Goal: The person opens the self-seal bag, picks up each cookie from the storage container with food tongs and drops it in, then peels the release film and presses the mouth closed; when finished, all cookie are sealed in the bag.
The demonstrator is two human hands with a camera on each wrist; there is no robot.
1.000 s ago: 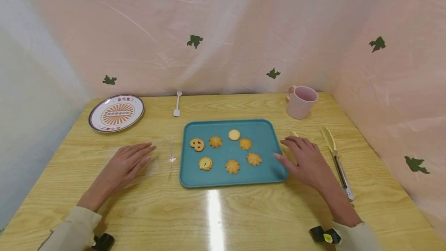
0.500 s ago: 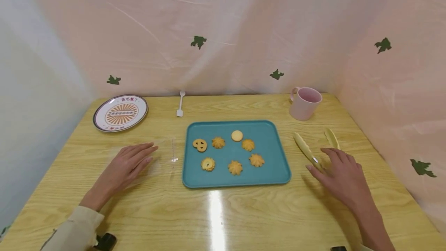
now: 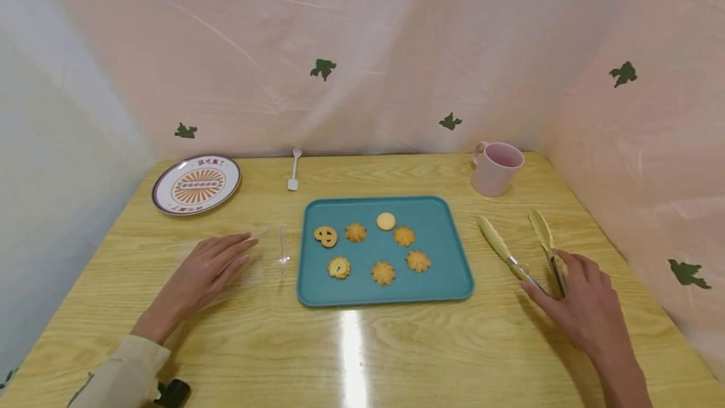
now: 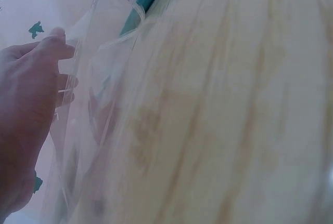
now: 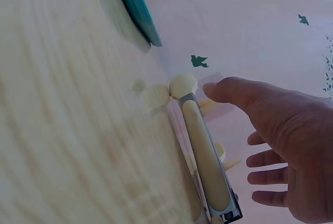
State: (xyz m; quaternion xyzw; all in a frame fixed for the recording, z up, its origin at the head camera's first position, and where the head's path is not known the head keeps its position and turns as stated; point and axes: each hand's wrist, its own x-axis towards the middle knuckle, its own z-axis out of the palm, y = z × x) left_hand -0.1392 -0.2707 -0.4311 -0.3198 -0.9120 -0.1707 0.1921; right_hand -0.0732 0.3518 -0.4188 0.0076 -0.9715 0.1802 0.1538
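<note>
My right hand (image 3: 589, 307) hovers over the handles of a pair of tongs (image 3: 494, 239) with pale yellow tips, lying spread on the table. In the right wrist view, thumb and fingers of that hand (image 5: 302, 135) are apart and straddle the tongs (image 5: 205, 156) without closing on them. My left hand (image 3: 204, 279) is at a clear plastic box (image 3: 282, 245), its fingers relaxed. The left wrist view shows the fingertips of the left hand (image 4: 31, 89) right at the see-through wall of the box (image 4: 104, 78).
A teal tray (image 3: 385, 294) with several cookies (image 3: 382, 273) lies mid-table. Behind stand a pink mug (image 3: 491, 175) at right, a patterned plate (image 3: 195, 184) at left, and a small white spatula-like utensil (image 3: 293, 172). A pink curtain (image 3: 362, 106) closes off the back.
My right hand has moved right and toward me, from the tray's right edge to over the tongs' handles, uncovering their yellow tips. The left hand stays in place.
</note>
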